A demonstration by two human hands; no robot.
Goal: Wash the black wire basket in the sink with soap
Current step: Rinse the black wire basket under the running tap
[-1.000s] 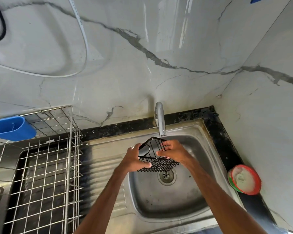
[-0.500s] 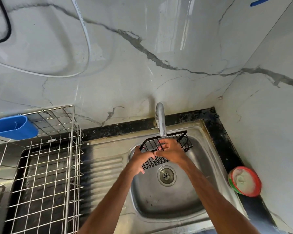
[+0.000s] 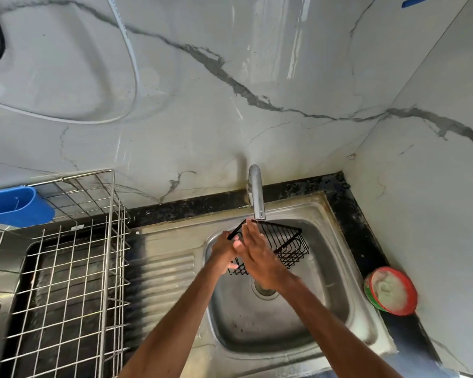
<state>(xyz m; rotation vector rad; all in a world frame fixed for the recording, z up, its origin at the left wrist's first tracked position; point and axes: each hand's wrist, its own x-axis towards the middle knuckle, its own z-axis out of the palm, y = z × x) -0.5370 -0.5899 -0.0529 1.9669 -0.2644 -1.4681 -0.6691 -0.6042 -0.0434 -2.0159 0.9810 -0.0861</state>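
The black wire basket [image 3: 287, 245] hangs tilted over the steel sink [image 3: 336, 271], right under the tap spout [image 3: 257, 195]. My left hand [image 3: 224, 251] grips the basket's left edge with curled fingers. My right hand [image 3: 257, 257] lies flat against the basket's near side, its fingers straight and reaching up to the tap's mouth. The hands hide the basket's left part. A round red-rimmed tub of whitish soap [image 3: 391, 291] stands on the black counter to the right of the sink.
A metal wire dish rack [image 3: 66, 268] fills the left side, with a blue plastic holder [image 3: 14, 205] hooked on its back. The ribbed drainboard [image 3: 164, 271] lies between rack and sink. Marble walls close in behind and to the right.
The basket has been turned so that its open side swings to the right. My right hand went from gripping it to lying flat with straight fingers under the tap.
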